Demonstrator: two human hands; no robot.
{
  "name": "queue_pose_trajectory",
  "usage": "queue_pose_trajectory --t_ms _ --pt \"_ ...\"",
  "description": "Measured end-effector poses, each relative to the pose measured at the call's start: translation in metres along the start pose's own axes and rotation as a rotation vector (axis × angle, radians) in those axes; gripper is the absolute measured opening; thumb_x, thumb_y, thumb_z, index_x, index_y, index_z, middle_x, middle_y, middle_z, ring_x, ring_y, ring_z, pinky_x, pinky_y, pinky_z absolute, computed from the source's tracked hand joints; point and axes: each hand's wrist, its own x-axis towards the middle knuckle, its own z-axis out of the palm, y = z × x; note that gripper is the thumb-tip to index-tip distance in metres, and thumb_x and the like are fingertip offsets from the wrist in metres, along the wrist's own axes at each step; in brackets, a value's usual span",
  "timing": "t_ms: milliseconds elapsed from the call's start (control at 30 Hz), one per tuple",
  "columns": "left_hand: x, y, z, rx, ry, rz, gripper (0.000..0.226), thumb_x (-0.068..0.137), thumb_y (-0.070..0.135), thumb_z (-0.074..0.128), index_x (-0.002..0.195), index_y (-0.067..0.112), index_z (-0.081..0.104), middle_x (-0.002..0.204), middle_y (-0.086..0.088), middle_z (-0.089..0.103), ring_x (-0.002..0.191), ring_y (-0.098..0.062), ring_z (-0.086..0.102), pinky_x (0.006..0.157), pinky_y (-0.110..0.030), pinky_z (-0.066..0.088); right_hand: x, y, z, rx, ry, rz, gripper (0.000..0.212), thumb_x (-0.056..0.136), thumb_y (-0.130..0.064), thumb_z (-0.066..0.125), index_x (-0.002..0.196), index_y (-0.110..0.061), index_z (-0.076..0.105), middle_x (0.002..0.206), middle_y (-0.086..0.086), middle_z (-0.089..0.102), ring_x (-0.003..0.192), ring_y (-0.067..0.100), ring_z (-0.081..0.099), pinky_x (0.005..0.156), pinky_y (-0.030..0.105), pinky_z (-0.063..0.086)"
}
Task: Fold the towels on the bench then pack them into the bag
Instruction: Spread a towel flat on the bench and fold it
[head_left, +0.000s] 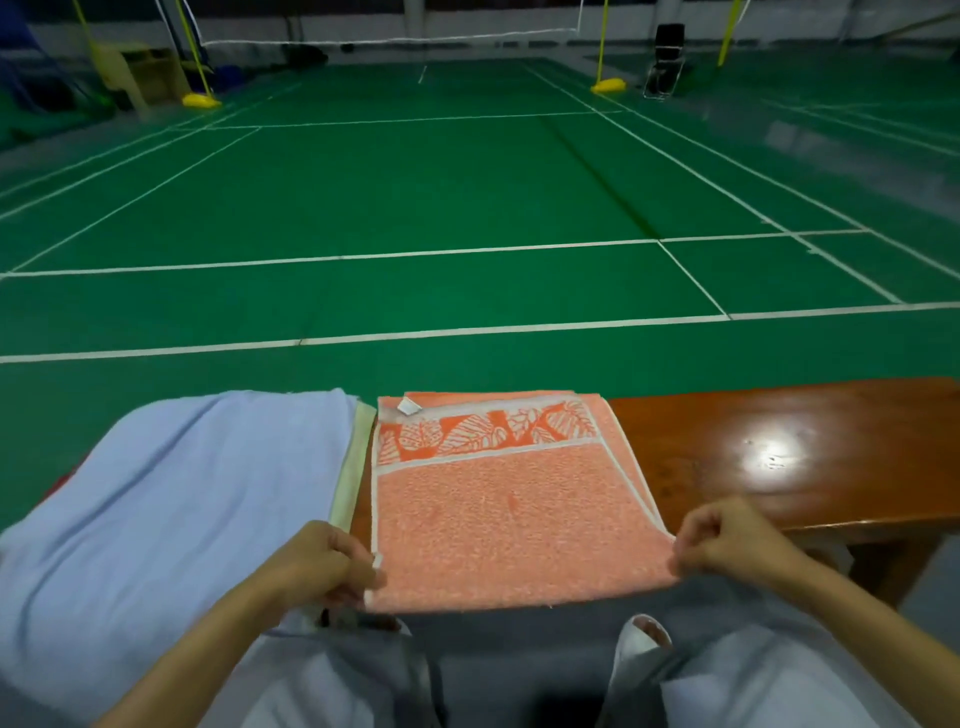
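An orange towel (514, 514) with a leaf-pattern band and a small white tag lies across the brown wooden bench (779, 447). My left hand (324, 564) pinches its near left corner. My right hand (727, 540) pinches its near right corner. The near edge hangs stretched between both hands, off the bench's front. To the left lies a pale blue towel (171, 499), spread loosely over the bench, with a pale yellow towel (353, 467) showing under its right edge. No bag can be made out.
The bench's right part is bare and glossy. Beyond it stretches a green badminton court (467, 182) with white lines, a net and yellow posts at the far end. My light trousers (779, 691) fill the bottom of the view.
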Motion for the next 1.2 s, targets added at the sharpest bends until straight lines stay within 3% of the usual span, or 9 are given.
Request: queue_pose_trajectory --t_ms 167,300,433,600,767,900,1000,1100,1200 --pt "0.012 -0.009 0.009 0.052 -0.055 -0.072 0.027 0.084 0.018 0.085 0.066 0.007 0.068 0.069 -0.011 0.072 0.064 -0.028 0.072 0.052 -0.026 0.050 0.010 0.003 0.004 -0.217 -0.102 0.107 0.025 0.073 -0.029 0.092 0.064 -0.010 0.078 0.064 0.002 0.074 0.060 0.016 0.069 0.065 0.035 0.058" --pt "0.037 -0.001 0.017 0.210 0.239 -0.027 0.030 0.093 0.035 0.074 0.081 0.007 0.073 0.064 -0.004 0.075 0.056 -0.018 0.073 0.058 -0.030 0.059 0.049 -0.011 0.002 -0.289 0.161 0.074 0.030 0.079 -0.032 0.086 0.065 -0.010 0.073 0.055 -0.003 0.070 0.052 0.009 0.066 0.059 0.031 0.057" --pt "0.073 0.012 0.018 0.375 0.541 0.087 0.028 0.093 0.042 0.072 0.080 0.018 0.072 0.068 0.005 0.070 0.059 -0.016 0.069 0.063 -0.031 0.058 0.097 -0.032 0.020 -0.118 0.364 -0.011 0.018 0.084 -0.021 0.081 0.070 -0.015 0.070 0.064 -0.001 0.071 0.061 0.017 0.070 0.062 0.035 0.060" --pt "0.123 0.032 0.013 0.117 0.655 0.135 0.021 0.090 0.034 0.078 0.092 0.013 0.076 0.087 -0.003 0.073 0.078 -0.021 0.065 0.075 -0.036 0.056 0.142 -0.038 0.039 -0.080 0.419 0.079 0.025 0.078 -0.038 0.084 0.072 -0.017 0.071 0.076 -0.004 0.072 0.077 0.018 0.068 0.072 0.040 0.060" --pt "0.137 0.045 0.007 -0.115 0.709 0.193 0.013 0.089 0.030 0.080 0.089 0.017 0.078 0.083 0.004 0.073 0.088 -0.024 0.070 0.082 -0.039 0.057 0.160 -0.036 0.033 0.267 0.403 0.060 0.018 0.083 -0.013 0.082 0.068 -0.011 0.072 0.074 0.004 0.070 0.075 0.025 0.066 0.063 0.031 0.049" --pt "0.130 0.064 0.006 -0.380 0.602 0.415 0.007 0.091 0.023 0.078 0.091 0.016 0.078 0.087 -0.002 0.077 0.084 -0.020 0.074 0.077 -0.037 0.061 0.164 -0.026 0.010 0.445 0.582 -0.079 0.020 0.086 -0.006 0.077 0.071 -0.013 0.067 0.071 0.006 0.066 0.070 0.019 0.057 0.069 0.033 0.046" --pt "0.138 0.070 0.013 -0.529 0.465 0.394 0.014 0.094 0.020 0.075 0.105 0.013 0.074 0.096 -0.007 0.078 0.084 -0.022 0.077 0.076 -0.041 0.064 0.163 -0.017 0.007 0.489 0.645 -0.069 0.012 0.091 -0.012 0.072 0.085 -0.014 0.061 0.079 0.007 0.066 0.079 0.028 0.064 0.070 0.031 0.048" --pt "0.140 0.062 0.036 -0.246 0.503 0.420 0.034 0.098 0.028 0.070 0.129 0.015 0.064 0.113 0.001 0.075 0.100 -0.018 0.072 0.094 -0.043 0.058 0.151 -0.010 0.019 0.319 0.626 0.009 0.030 0.089 -0.023 0.076 0.109 -0.013 0.055 0.097 0.006 0.069 0.087 0.026 0.065 0.066 0.029 0.046" --pt "0.132 0.052 0.070 0.274 0.603 0.647 0.049 0.105 0.041 0.049 0.151 0.024 0.043 0.151 0.002 0.050 0.141 -0.018 0.045 0.117 -0.040 0.036 0.136 -0.016 0.033 -0.023 0.718 -0.130 0.051 0.087 -0.033 0.073 0.129 -0.019 0.048 0.116 0.008 0.065 0.101 0.027 0.060 0.084 0.041 0.051"
